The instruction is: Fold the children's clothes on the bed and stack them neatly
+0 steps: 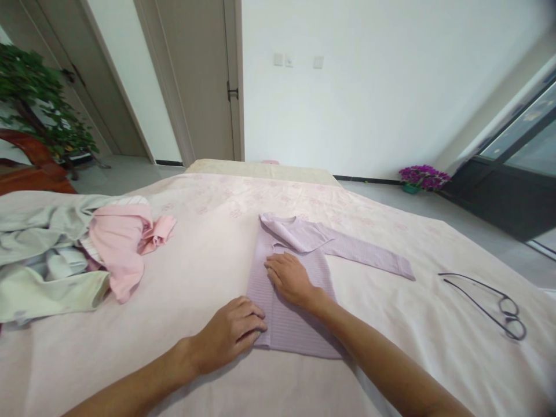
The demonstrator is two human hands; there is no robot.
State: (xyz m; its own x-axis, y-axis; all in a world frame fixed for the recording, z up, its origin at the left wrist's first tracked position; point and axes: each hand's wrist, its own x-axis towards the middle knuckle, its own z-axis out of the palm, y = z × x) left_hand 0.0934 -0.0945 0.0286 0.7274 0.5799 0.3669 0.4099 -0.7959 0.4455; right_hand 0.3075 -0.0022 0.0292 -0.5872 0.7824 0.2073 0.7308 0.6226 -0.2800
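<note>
One lilac shirt [304, 324] lies spread on the pale pink cloth [195, 324], its collar pointing away from the person and its hem nearest. The left edge is folded inward in a strip, a flap of fabric slants across the chest below the collar, and one sleeve [369, 255] stretches out to the right.

The right hand [289, 279] rests flat on the shirt's upper middle, fingers extended and close together, gripping nothing. Lower down, the left hand [234, 329] sits at the shirt's left edge near the hem, fingers loosely bent with their tips on the fabric; whether they pinch it, I cannot tell.

Well to the left is a crumpled heap of clothes: a pink garment [124, 234] beside grey clothing [47, 223], with a pale green piece [56, 289] in front. Right of the shirt, past the sleeve's end, lie glasses [510, 315] with their arms unfolded.

Beyond the cloth stand a white wall [369, 104] with three switch plates, a closed door [200, 75], a leafy plant [30, 87] at far left and purple flowers [425, 175] in a green pot at right.
</note>
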